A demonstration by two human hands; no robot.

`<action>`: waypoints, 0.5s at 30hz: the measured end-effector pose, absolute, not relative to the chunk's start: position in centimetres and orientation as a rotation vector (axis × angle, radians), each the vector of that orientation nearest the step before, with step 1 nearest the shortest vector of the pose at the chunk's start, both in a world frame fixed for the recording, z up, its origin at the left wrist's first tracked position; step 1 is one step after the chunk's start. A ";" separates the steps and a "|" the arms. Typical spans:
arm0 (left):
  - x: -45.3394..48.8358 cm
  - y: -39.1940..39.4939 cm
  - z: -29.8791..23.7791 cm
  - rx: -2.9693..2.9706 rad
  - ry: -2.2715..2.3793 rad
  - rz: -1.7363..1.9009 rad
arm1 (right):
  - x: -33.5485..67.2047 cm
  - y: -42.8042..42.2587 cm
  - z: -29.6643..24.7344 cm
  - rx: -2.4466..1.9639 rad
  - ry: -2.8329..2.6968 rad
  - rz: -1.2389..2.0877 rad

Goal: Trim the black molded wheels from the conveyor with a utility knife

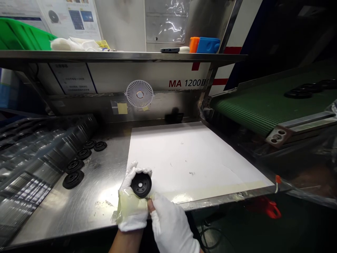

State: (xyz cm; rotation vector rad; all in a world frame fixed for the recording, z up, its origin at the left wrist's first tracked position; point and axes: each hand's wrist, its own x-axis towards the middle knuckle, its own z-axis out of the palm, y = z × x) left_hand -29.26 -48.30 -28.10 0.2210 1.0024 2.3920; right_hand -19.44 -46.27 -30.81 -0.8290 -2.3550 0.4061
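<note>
My left hand (133, 207), in a white glove with a yellowish palm, is closed round a round black plastic wheel (146, 185). The wheel's face, with a small light hole at its hub, is turned up toward me. At its lower edge is my right hand (171, 223), also gloved in white, with a bare thumb tip showing. Its fingers are pinched together near the wheel's rim; what they grip, if anything, is hidden. Several similar black wheels (73, 179) lie on the metal bench to the left.
Stacked clear plastic trays (50, 172) stand at the left. A white sheet (195, 158) with small scraps covers the bench's middle. Behind it are a small fan (140, 93) and a metal shelf (126, 55). A green conveyor (252, 109) at the right carries black wheels (298, 93).
</note>
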 end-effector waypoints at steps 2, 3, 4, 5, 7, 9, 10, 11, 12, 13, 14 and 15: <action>-29.3 -48.5 -28.3 0.381 1.055 2.416 | -19.4 -46.0 -30.5 -0.865 -2.327 0.422; -29.2 -48.5 -28.4 0.464 1.077 2.422 | -19.4 -45.9 -30.4 -0.895 -2.312 0.428; -29.2 -48.5 -28.5 0.508 1.087 2.424 | -19.4 -45.8 -30.3 -0.914 -2.308 0.432; -29.2 -48.4 -28.6 0.512 1.079 2.422 | -19.5 -45.8 -30.3 -0.919 -2.314 0.433; -29.1 -48.2 -28.6 0.412 1.000 2.413 | -19.7 -46.0 -30.3 -0.913 -2.336 0.424; -29.2 -48.0 -28.4 0.263 0.886 2.411 | -20.0 -46.4 -30.5 -0.903 -2.355 0.405; -29.2 -48.0 -28.1 0.190 0.834 2.395 | -20.1 -46.5 -30.6 -0.898 -2.362 0.395; -29.2 -48.0 -27.9 0.127 0.794 2.362 | -20.1 -46.6 -30.6 -0.891 -2.364 0.385; -29.3 -48.1 -27.6 0.078 0.768 2.316 | -20.1 -46.5 -30.6 -0.885 -2.364 0.374; -29.4 -48.3 -27.4 0.044 0.753 2.253 | -20.0 -46.4 -30.6 -0.879 -2.359 0.369; -29.5 -48.5 -27.2 0.024 0.742 2.182 | -19.9 -46.3 -30.6 -0.871 -2.355 0.375; -29.6 -48.8 -27.0 0.014 0.731 2.117 | -19.8 -46.0 -30.5 -0.863 -2.354 0.390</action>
